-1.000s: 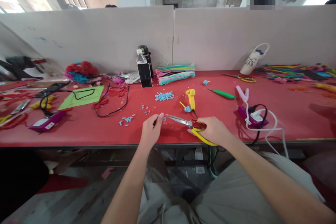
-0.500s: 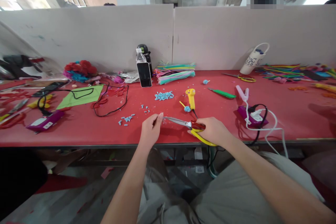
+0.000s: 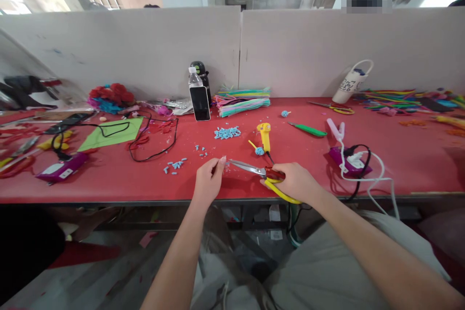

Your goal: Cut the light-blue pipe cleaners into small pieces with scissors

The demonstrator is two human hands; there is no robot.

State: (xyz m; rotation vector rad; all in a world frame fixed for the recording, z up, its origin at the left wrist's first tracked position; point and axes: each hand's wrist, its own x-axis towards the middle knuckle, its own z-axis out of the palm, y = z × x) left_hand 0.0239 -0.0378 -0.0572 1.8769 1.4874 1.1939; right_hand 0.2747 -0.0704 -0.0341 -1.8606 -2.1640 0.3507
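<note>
My right hand (image 3: 296,180) is closed round the handles of scissors (image 3: 250,168) with red and yellow grips, their blades pointing left. Just off the blade tips, my left hand (image 3: 210,177) pinches thumb against fingers; a tiny pale bit shows at the fingertips, too small to name. Short blue fuzzy pieces (image 3: 176,165) lie scattered left of that hand. Farther back is a heap of similar blue pieces (image 3: 227,132). A yellow glue gun (image 3: 265,136) lies beyond the scissors, beside a blue fuzzy ball (image 3: 259,151) on a yellow stick.
A phone (image 3: 200,103) leans against bottles at the back, beside a bundle of pipe cleaners (image 3: 245,101). Green-handled tweezers or a similar pointed tool (image 3: 310,130) lie right. Purple power boxes (image 3: 350,161) with cables sit on both sides. A green sheet (image 3: 112,134) lies left.
The scissors' blade tips have shifted slightly up and right, away from my left fingertips. My left hand stays in place, still pinched.
</note>
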